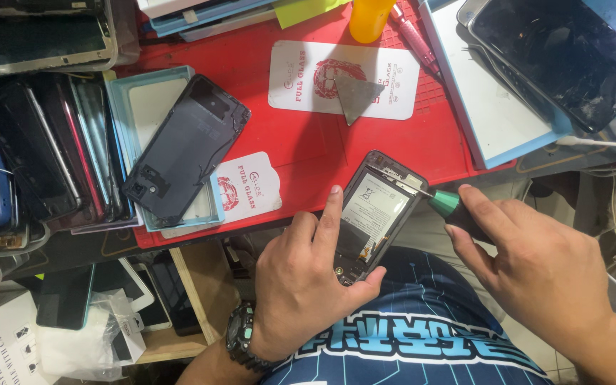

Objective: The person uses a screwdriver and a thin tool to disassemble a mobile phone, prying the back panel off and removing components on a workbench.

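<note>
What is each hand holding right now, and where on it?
Left hand grips the opened black phone by its lower long edges, forefinger along the left side. Right hand holds the green-collared screwdriver by its handle, tip at the phone's upper right edge.

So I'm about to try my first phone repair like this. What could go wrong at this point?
The opened phone is propped over the red mat's edge, steadied only by the left hand, so it might slip. The screwdriver in the right hand works right beside the exposed battery; a slip could puncture it. A loosened screw might drop off the mat edge and get lost.
</note>
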